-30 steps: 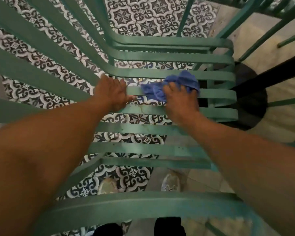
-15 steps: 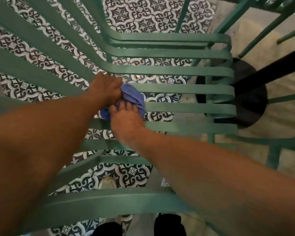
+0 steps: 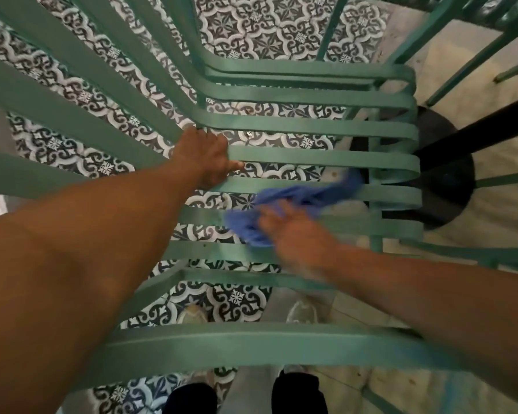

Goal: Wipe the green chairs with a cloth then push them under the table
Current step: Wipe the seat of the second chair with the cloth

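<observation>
Green chair [image 3: 311, 158] fills the head view from above, slatted seat running across centre, its back slats fanning up-left and a curved top rail crossing low in the view. Left hand [image 3: 205, 158] grips one seat slat at the left end where seat meets back, fingers curled over the slat, thumb tip poking out on the near side. Right hand [image 3: 287, 228] is motion-blurred; it holds a blue cloth [image 3: 299, 201] bunched under and ahead of the fingers, pressed onto the seat slats a row or two nearer than the left hand. Exact finger pose of the right hand cannot be told through the blur, but the cloth is clearly gathered in it. Cloth trails right toward the rounded slat ends, one end also blurred. Patterned tile floor [image 3: 266, 31] shows through the slat gaps; plain pale floor to the right. Black round base [image 3: 449, 186] with a dark post [image 3: 476, 135] sits just beyond the seat's right edge. More green legs and rails of another chair [image 3: 491, 40] at upper right. Two pale shoes [image 3: 304, 312] visible under the seat.
</observation>
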